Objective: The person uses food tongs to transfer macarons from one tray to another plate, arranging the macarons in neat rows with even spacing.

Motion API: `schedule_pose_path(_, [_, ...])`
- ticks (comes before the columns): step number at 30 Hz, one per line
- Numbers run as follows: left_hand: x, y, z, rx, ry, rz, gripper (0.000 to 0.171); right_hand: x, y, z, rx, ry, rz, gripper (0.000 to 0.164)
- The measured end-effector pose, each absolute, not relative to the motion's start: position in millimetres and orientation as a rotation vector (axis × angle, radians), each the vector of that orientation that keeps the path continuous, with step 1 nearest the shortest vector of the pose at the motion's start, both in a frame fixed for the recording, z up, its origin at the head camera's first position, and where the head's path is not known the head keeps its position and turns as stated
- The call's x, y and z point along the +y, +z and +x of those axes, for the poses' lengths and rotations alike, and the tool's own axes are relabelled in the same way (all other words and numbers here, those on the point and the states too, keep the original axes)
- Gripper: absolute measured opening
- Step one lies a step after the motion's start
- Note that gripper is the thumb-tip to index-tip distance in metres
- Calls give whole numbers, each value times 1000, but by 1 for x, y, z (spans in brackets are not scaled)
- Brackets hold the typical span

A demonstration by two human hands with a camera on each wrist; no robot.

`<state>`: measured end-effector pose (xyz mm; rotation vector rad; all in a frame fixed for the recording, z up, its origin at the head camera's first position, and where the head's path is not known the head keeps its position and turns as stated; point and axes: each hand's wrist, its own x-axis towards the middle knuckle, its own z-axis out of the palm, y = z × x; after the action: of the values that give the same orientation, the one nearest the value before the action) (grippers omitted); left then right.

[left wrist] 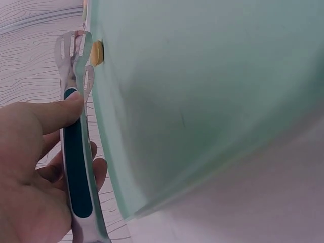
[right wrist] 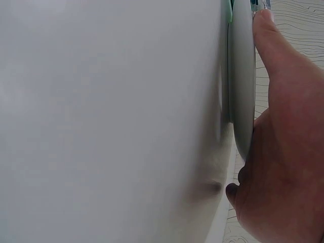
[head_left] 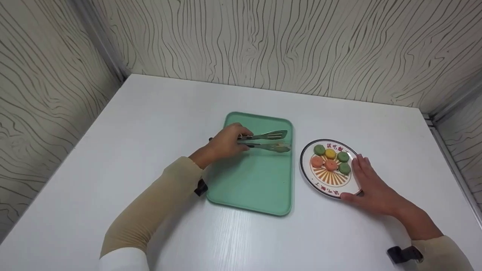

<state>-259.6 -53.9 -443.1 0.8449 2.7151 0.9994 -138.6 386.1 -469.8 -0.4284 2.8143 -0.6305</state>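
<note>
My left hand [head_left: 228, 142] holds metal tongs [head_left: 269, 134] with dark grip panels above the green tray [head_left: 250, 184]. The two slotted heads stand apart and point right. In the left wrist view, a tan-yellow macaron [left wrist: 96, 53] lies on the tray beside those heads; the tongs largely cover it in the head view. My right hand [head_left: 376, 194] grips the right rim of a round white plate [head_left: 320, 186], thumb at the near side and fingers along the far side. On the plate sit green macarons [head_left: 343, 156], orange macarons [head_left: 330, 165] and a yellow macaron [head_left: 330, 153].
Tray and plate lie side by side on a white table [head_left: 158, 109], with a narrow strip of tabletop between them. Wood-grain patterned panels [head_left: 256, 45] rise behind the table and at both sides.
</note>
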Motion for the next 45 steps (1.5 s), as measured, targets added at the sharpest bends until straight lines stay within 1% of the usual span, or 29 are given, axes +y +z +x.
schedule_pose_path(18, [-49,-448,-260,2715,988,799,35,386,-469,-140,2804,-608,-419,117])
schedule_pose_path(27, [-47,-447,-261,2709,966,846,34,385,-468,-139,2813,-612,-417,116])
schedule_pose_path(45, [-47,-448,-263,2715,1002,888,25,385,-468,-139,2812,-605,-414,118])
